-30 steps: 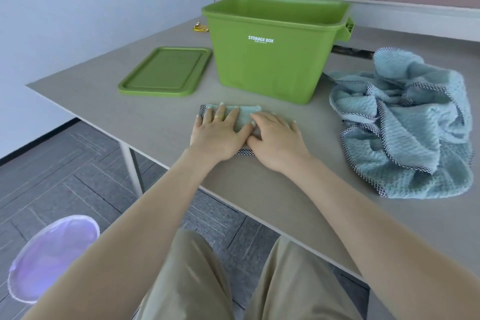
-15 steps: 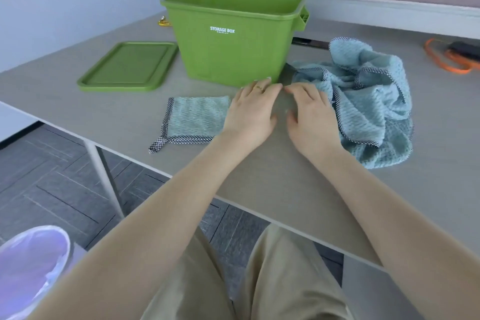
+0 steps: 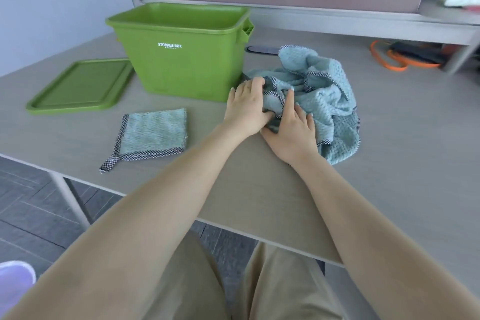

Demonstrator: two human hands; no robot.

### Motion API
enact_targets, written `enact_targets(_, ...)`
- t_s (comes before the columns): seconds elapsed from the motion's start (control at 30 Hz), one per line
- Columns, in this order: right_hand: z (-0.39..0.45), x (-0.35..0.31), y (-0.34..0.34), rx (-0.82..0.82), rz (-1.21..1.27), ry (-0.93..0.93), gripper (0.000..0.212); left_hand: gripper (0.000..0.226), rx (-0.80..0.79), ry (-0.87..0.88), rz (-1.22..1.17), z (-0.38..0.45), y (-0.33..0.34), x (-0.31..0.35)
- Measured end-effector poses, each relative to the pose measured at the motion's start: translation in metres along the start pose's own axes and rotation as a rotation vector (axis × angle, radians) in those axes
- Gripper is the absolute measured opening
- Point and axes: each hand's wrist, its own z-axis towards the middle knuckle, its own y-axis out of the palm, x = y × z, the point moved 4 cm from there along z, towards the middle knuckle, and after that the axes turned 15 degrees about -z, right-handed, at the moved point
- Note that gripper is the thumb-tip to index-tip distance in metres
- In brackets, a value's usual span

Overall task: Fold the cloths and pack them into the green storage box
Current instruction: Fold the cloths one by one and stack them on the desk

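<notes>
You are taking hold of the next cloth from the pile (image 3: 322, 101), which is lying crumpled on the table (image 3: 389, 163) just right of the box (image 3: 181, 60). Your left hand (image 3: 246, 109) is curling its fingers over the checked edge at the near-left of the pile, and it looks closed on the fabric, with the thumb pressing from below. Your right hand (image 3: 292, 130) is lying more flat, fingers spread and resting on the same cloth; whether it is really gripping, I cannot tell.

One folded cloth (image 3: 153, 132) is lying apart on the table, in front of the box and not yet inside it. The lid (image 3: 80, 86) is off, beside the box on the left.

I judge that the next move is asking you to separate one single cloth, find two corners of it and spread it flat on the free space before you.

How many cloths are in the pile is hard to say, because the folds are covering each other. The bottom of the box is hidden by its front wall, so I cannot say if anything is already packed.
</notes>
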Motion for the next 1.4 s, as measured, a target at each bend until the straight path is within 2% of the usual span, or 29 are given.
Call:
enact_targets(0.03,0.000,0.000,0.000,-0.008,0.002,-0.007,0.093,0.050,-0.051,-0.031,0.073,0.002,0.002,-0.002)
enact_targets(0.1,0.000,0.000,0.000,-0.010,0.001,-0.018,0.094,0.030,-0.053,-0.039,0.151,0.005,0.000,0.000)
enact_targets(0.2,0.002,0.004,0.000,-0.006,-0.005,-0.014,0.094,0.006,0.120,0.014,-0.058,0.005,-0.020,0.011)
enact_targets(0.3,0.008,0.010,0.002,-0.018,-0.016,0.023,0.090,0.028,0.278,-0.004,-0.469,0.012,-0.055,0.021)
enact_targets(0.37,0.013,0.012,0.006,-0.025,-0.062,0.037,0.082,0.034,0.384,-0.005,-0.638,0.017,-0.083,0.028)
enact_targets(0.47,0.018,0.016,0.007,0.013,-0.095,0.091,0.067,0.035,0.423,0.024,-0.750,0.019,-0.111,0.035)
enact_targets(0.6,0.025,0.024,0.009,0.004,-0.109,0.155,0.061,0.035,0.516,0.106,-0.782,0.006,-0.149,0.042)
enact_targets(0.67,0.028,0.026,0.006,0.028,-0.092,0.184,0.059,0.029,0.510,0.134,-0.759,-0.001,-0.169,0.047)
enact_targets(0.7,0.028,0.025,0.001,0.092,-0.036,0.196,0.058,0.023,0.470,0.133,-0.719,-0.004,-0.176,0.050)
enact_targets(0.77,0.023,0.015,-0.018,0.298,0.249,0.160,0.054,0.012,0.306,0.112,-0.687,-0.009,-0.183,0.052)
enact_targets(0.8,0.021,0.005,-0.028,0.339,0.470,0.090,0.050,0.010,0.202,0.087,-0.718,-0.012,-0.183,0.053)
enact_targets(0.83,0.019,-0.010,-0.039,0.303,0.702,0.005,0.043,0.011,0.110,0.049,-0.751,-0.015,-0.182,0.052)
enact_targets(0.9,0.017,-0.047,-0.055,0.042,1.046,-0.168,0.040,0.012,0.001,-0.028,-0.762,-0.020,-0.179,0.050)
enact_targets(0.97,0.014,-0.078,-0.065,-0.239,1.115,-0.294,0.057,0.011,-0.014,-0.096,-0.790,-0.022,-0.180,0.039)
enact_targets(1.0,0.014,-0.090,-0.066,-0.355,1.102,-0.333,0.055,0.011,-0.004,-0.138,-0.826,-0.022,-0.182,0.031)
enact_targets(1.1,0.007,-0.116,-0.060,-0.602,1.083,-0.432,0.012,0.014,-0.032,-0.320,-0.946,-0.031,-0.183,-0.008)
enact_targets(1.2,0.007,-0.128,-0.056,-0.647,1.230,-0.365,0.008,0.027,-0.036,-0.542,-1.144,-0.049,-0.168,-0.060)
enact_targets(1.3,0.015,-0.138,-0.052,-0.595,1.366,-0.235,0.017,0.051,0.057,-0.612,-1.399,-0.077,-0.149,-0.104)
enact_targets(1.4,0.022,-0.148,-0.047,-0.547,1.493,-0.134,0.018,0.066,0.144,-0.719,-1.700,-0.112,-0.131,-0.120)
